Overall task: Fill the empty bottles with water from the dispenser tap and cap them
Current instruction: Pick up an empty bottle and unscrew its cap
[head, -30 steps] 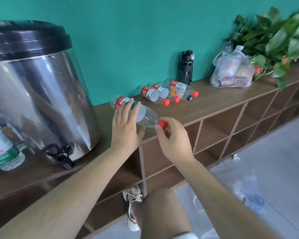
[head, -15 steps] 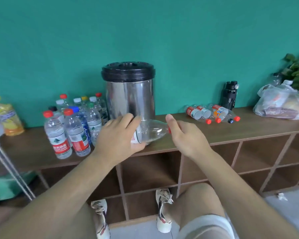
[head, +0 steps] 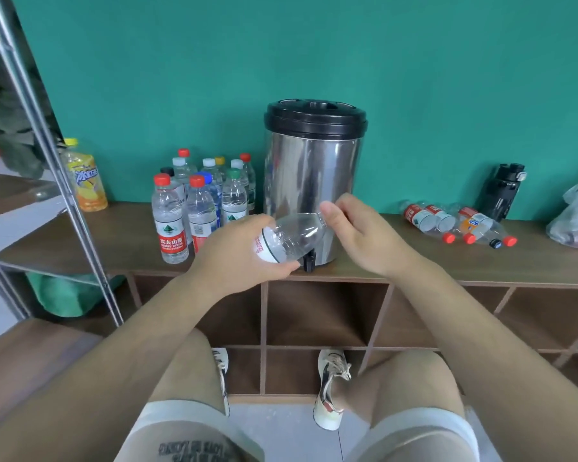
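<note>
Both bare forearms reach forward and draw together at mid-height. The left hand (head: 237, 258), its back turned up, curls its fingers (head: 257, 225) round the lower body of a clear plastic bottle (head: 294, 238) held on its side. The right hand (head: 361, 235) meets it, thumb and curled fingers pinching the bottle's neck end.

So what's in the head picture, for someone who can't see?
A person's left hand holds a clear bottle sideways before a steel dispenser; the right hand pinches its neck. Standing bottles are left of it, lying bottles right.
</note>
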`<state>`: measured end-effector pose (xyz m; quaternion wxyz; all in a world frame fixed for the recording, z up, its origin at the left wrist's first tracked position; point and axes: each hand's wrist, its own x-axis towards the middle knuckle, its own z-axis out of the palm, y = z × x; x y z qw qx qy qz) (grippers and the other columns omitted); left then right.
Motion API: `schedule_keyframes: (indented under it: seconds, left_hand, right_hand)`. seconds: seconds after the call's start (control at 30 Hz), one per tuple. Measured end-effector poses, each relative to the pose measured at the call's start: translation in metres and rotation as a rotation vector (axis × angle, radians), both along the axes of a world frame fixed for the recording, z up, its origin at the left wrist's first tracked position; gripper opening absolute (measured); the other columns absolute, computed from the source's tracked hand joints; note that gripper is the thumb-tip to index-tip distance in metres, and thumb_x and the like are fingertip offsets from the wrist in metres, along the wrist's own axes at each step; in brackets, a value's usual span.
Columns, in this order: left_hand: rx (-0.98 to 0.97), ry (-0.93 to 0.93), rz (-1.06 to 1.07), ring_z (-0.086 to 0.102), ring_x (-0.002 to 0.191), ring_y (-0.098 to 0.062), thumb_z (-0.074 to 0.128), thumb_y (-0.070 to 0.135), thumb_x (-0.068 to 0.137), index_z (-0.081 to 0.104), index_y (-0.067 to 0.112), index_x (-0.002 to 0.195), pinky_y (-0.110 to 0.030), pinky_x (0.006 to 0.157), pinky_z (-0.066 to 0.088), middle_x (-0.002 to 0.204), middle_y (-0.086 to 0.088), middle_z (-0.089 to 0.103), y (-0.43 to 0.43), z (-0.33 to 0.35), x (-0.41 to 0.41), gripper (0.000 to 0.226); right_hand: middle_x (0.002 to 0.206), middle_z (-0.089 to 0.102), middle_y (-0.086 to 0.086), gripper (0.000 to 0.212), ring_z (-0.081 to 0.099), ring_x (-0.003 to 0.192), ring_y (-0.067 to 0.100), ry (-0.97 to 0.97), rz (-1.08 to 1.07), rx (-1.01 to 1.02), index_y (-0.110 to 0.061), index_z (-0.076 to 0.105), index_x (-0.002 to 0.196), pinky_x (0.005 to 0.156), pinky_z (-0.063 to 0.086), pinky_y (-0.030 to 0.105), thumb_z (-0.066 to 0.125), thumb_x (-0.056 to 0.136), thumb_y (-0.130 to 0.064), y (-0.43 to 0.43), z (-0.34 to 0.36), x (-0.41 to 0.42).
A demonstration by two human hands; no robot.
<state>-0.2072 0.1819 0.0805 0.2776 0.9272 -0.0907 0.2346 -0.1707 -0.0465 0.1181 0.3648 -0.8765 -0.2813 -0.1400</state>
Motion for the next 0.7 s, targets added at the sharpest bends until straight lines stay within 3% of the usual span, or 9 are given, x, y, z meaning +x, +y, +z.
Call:
schedule_keyframes:
  seconds: [0.13,0.27,0.43,0.53,0.6,0.7]
  left_hand:
    - [-0.205,0.237,-0.12,0.067,0.081,-0.001,0.088,0.058,0.065,0.066,0.035,0.095,-0.03,0.076,0.056,0.089,0.017,0.071,0.0,-0.013,0.002,0.044]
    - [-0.414,0.467,-0.233,0.074,0.087,-0.007,0.087,0.043,0.076,0.071,0.029,0.1,-0.028,0.08,0.058,0.094,0.012,0.077,-0.004,-0.035,0.003,0.032]
    - [-0.683,0.626,-0.285,0.076,0.092,-0.018,0.084,0.033,0.083,0.069,0.028,0.109,-0.033,0.081,0.059,0.1,0.002,0.078,-0.01,-0.079,0.011,0.03]
    - [-0.794,0.643,-0.254,0.074,0.1,-0.018,0.085,0.031,0.083,0.065,0.033,0.115,-0.03,0.081,0.06,0.107,0.003,0.074,-0.017,-0.114,0.02,0.038]
    - [-0.855,0.665,-0.217,0.071,0.105,-0.018,0.089,0.03,0.077,0.064,0.037,0.117,-0.031,0.085,0.06,0.111,0.005,0.072,-0.022,-0.142,0.025,0.048]
    - [-0.93,0.708,-0.164,0.072,0.104,-0.019,0.094,0.029,0.07,0.064,0.035,0.117,-0.034,0.085,0.06,0.107,0.006,0.073,-0.029,-0.18,0.032,0.056]
  right_hand:
    - [0.092,0.064,0.007,0.052,0.06,0.085,0.023,0.018,0.053,-0.131,-0.016,0.055,0.099,0.08,0.05,0.041,0.037,0.098,-0.065,-0.011,-0.002,0.009]
    - [0.099,0.063,-0.009,0.006,0.059,0.093,0.011,0.086,0.238,-0.13,-0.03,0.055,0.104,0.088,0.049,0.031,0.056,0.106,-0.036,-0.018,-0.012,0.025]
    - [0.114,0.058,-0.011,0.024,0.055,0.106,0.005,0.082,0.309,-0.098,-0.023,0.058,0.127,0.092,0.043,0.018,0.06,0.104,-0.018,-0.021,-0.025,0.044]
    - [0.111,0.059,-0.005,0.024,0.059,0.103,0.018,0.131,0.257,0.099,-0.035,0.058,0.126,0.1,0.048,0.033,0.055,0.102,-0.029,-0.02,-0.042,0.055]
    - [0.104,0.062,-0.001,0.021,0.062,0.1,0.032,0.169,0.159,0.231,-0.034,0.059,0.12,0.099,0.05,0.045,0.057,0.099,-0.032,-0.02,-0.059,0.065]
    - [0.105,0.068,0.002,0.016,0.067,0.099,0.031,0.228,0.015,0.342,-0.033,0.058,0.114,0.096,0.055,0.052,0.064,0.099,-0.03,-0.019,-0.09,0.077]
